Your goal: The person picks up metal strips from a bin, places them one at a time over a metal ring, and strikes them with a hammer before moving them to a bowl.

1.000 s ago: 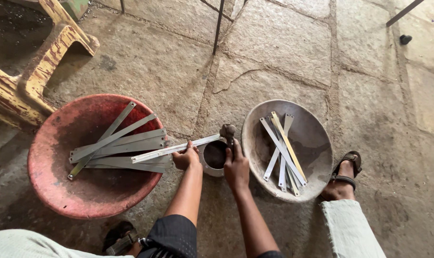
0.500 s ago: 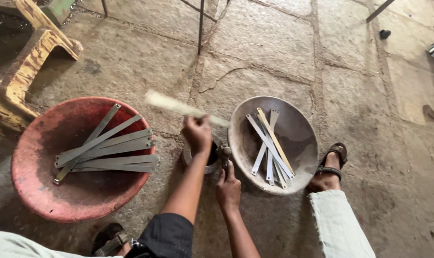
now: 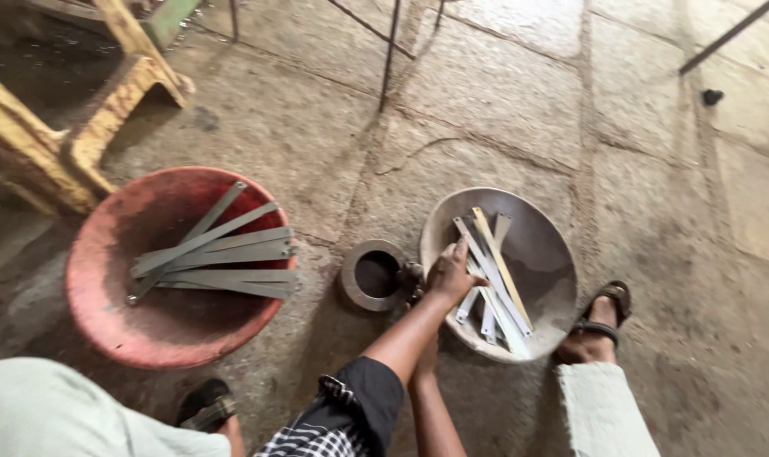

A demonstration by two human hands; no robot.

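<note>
Left hand down on the metal strips in the grey pan

The left hand (image 3: 450,275) reaches across to the grey pan (image 3: 554,245) on the stone floor (image 3: 503,110) and rests on the pale strips (image 3: 496,279) lying there. Its fingers are stretched over them, and whether the grip pinches one cannot be told. The right hand is hidden under the left forearm, so its grip is unreadable too. A metal ring (image 3: 374,275) sits just beside the pan, and a red basin (image 3: 105,322) of darker strips (image 3: 215,262) lies further left. The step looks like handling strips at the pan. Any further move calls for fingers clear of the sharp-looking edges.
</note>
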